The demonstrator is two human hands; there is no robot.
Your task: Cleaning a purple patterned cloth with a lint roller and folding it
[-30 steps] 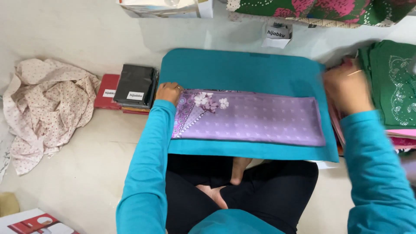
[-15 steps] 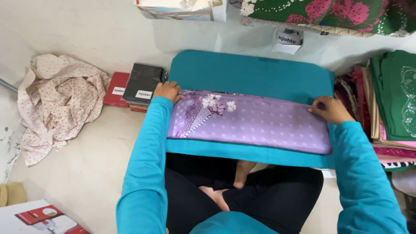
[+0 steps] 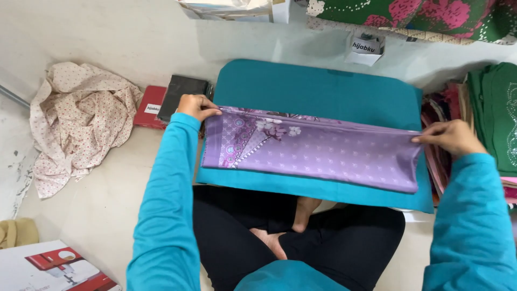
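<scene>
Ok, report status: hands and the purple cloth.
Left hand pinching purple cloth at its left end. Right hand pinching the right end. Cloth folded, lying across teal pad. Nothing on top.

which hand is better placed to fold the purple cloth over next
Neither clearly: the left hand and right hand each pinch a top corner of the purple cloth on the teal board. The left is likely slightly better, as it's closer to the body.

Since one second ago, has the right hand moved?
Yes. The right hand came down from above the teal board's right corner and now pinches the purple cloth's right end, beside the board's right edge.
</scene>
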